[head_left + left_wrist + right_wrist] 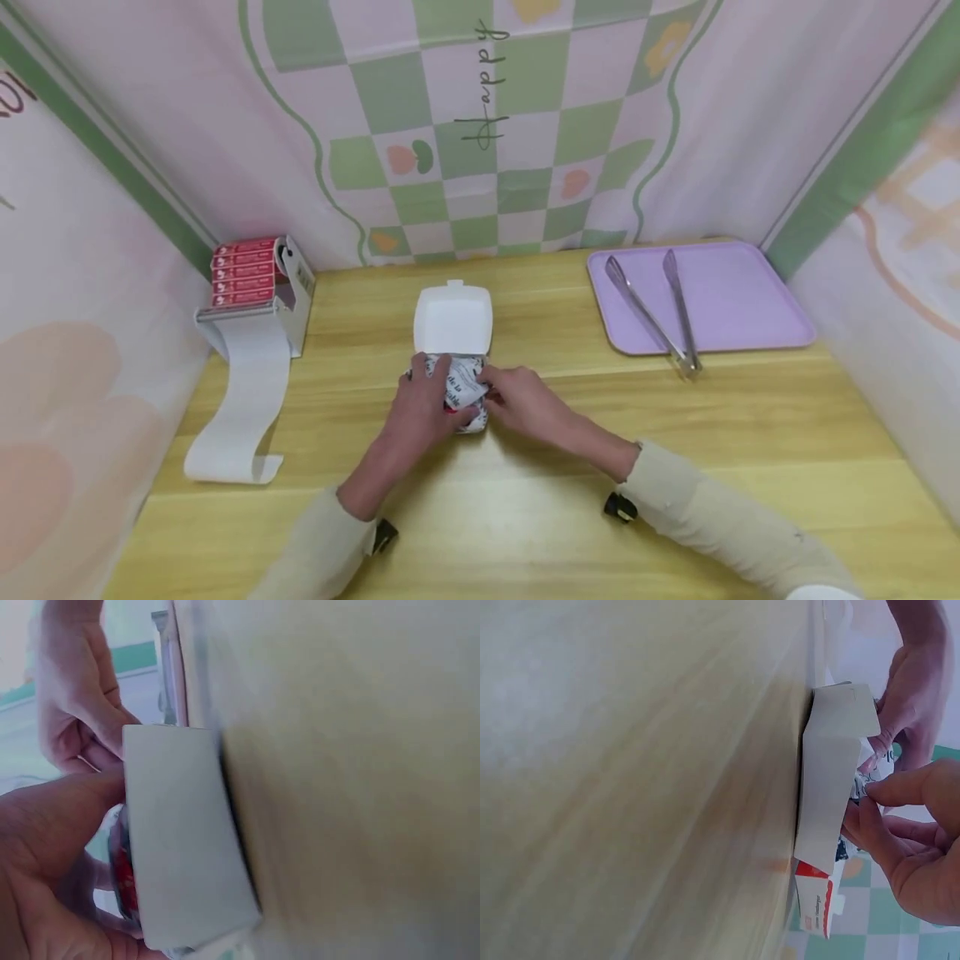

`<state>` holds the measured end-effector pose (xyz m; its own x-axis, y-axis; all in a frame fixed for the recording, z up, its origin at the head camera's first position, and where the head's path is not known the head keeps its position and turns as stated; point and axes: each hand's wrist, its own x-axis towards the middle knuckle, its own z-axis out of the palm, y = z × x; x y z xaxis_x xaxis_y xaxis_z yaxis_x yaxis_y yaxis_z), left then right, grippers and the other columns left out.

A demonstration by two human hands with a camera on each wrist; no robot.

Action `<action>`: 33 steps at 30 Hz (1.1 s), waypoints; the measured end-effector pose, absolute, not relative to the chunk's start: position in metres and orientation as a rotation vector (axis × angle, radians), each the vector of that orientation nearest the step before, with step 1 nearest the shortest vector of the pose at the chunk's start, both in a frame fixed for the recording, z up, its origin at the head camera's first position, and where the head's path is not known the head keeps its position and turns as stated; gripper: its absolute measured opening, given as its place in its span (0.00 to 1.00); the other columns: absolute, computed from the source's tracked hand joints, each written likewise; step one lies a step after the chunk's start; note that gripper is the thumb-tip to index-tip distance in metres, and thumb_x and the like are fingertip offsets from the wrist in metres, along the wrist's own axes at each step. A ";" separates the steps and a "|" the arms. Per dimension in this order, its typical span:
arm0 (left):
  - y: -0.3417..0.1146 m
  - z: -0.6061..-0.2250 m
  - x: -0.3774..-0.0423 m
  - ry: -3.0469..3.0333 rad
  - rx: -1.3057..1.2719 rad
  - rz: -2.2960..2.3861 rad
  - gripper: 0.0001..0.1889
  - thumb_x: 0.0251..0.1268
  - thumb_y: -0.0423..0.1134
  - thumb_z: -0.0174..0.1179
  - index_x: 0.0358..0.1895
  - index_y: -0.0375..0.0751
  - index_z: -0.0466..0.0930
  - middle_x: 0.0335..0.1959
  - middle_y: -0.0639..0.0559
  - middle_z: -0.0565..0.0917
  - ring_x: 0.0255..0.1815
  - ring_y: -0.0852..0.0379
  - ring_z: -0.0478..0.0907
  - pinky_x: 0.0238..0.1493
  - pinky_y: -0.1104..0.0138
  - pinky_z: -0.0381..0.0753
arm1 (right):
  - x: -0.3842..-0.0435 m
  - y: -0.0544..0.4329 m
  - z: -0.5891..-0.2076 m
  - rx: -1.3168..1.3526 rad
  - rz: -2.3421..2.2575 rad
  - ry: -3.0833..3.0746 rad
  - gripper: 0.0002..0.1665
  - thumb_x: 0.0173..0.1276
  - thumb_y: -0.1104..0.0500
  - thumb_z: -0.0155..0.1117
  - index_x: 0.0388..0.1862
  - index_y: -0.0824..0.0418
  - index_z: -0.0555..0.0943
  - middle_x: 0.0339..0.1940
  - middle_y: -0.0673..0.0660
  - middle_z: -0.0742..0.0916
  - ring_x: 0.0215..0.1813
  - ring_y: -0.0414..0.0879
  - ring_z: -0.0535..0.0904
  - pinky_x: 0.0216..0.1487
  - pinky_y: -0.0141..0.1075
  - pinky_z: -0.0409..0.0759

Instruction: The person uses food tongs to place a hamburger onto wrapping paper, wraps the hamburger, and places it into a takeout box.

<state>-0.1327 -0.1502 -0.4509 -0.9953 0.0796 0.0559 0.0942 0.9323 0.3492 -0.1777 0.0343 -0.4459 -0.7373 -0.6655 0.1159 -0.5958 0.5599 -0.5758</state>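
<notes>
A small white carton (pixel 184 840) stands on the table with its lid (pixel 453 321) folded back, away from me. Inside sits a packet (pixel 461 383) wrapped in white paper with black print; a bit of red shows at its near side. My left hand (pixel 420 410) grips the packet from above, fingers along its left and far side, thumb at the near right. On the right, my right hand (pixel 527 403) pinches the wrapping paper between thumb and forefinger, as the right wrist view shows close to the carton's wall (pixel 829 799).
On the left stands a dispenser box (pixel 296 287) with red printed packaging (pixel 243 275) and a long white paper strip (pixel 251 392) curling onto the table (pixel 510 517). Metal tongs (pixel 681 308) lie across a purple tray (pixel 750 308) at the back right. Patterned curtains (pixel 517 75) enclose the table.
</notes>
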 end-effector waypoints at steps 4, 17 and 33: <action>-0.157 -0.453 -0.123 -3.044 -0.100 -0.609 0.47 0.57 0.59 0.70 0.75 0.39 0.60 0.72 0.29 0.62 0.60 0.29 0.72 0.49 0.46 0.84 | -0.178 0.035 -0.445 -1.040 -0.945 2.623 0.15 0.64 0.68 0.66 0.50 0.66 0.81 0.41 0.61 0.89 0.40 0.47 0.87 0.40 0.29 0.86; -0.159 -0.450 -0.110 -2.993 -0.102 -0.509 0.49 0.57 0.53 0.72 0.72 0.27 0.57 0.53 0.27 0.75 0.41 0.39 0.80 0.39 0.56 0.86 | -0.175 0.033 -0.443 -1.036 -0.888 2.596 0.18 0.63 0.63 0.71 0.51 0.64 0.78 0.36 0.56 0.88 0.36 0.42 0.84 0.35 0.25 0.82; -0.242 -0.455 -0.120 -3.002 -0.336 -1.187 0.14 0.63 0.29 0.64 0.52 0.37 0.81 0.43 0.47 0.84 0.42 0.56 0.81 0.46 0.65 0.85 | -0.184 0.032 -0.442 -0.995 -0.865 2.583 0.21 0.60 0.61 0.74 0.49 0.60 0.75 0.36 0.56 0.87 0.34 0.41 0.83 0.31 0.25 0.81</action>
